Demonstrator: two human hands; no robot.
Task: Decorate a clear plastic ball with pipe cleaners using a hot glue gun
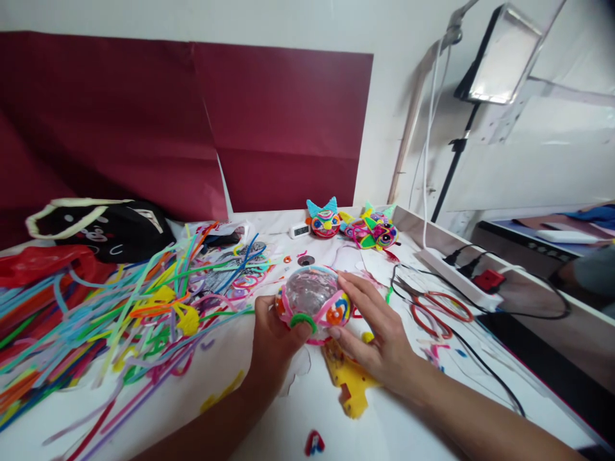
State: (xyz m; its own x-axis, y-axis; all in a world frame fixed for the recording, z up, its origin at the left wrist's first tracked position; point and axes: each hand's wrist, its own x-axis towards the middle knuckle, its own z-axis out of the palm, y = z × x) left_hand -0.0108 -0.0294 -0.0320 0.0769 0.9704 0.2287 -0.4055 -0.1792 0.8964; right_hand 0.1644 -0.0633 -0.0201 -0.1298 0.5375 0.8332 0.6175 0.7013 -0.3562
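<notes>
A clear round ball (311, 291), partly covered with pink, orange, blue and yellow pipe-cleaner shapes, is held between both hands above the white table. My left hand (277, 339) grips its left side, with the thumb on a green oval piece (303, 322) at the front. On the right side, my right hand (377, 333) holds the ball with fingertips near its top and the thumb low, beside an orange and blue coil. Just below the ball lies a yellow glue gun (354, 383), partly hidden by my right hand.
Many loose pipe cleaners (139, 307) spread across the left. Two decorated balls (325, 219) (372, 230) stand at the back by a small white clock (300, 231). Red-handled scissors (435, 307), a power strip (461, 282) and black cables lie right. A small red piece (314, 442) is in front.
</notes>
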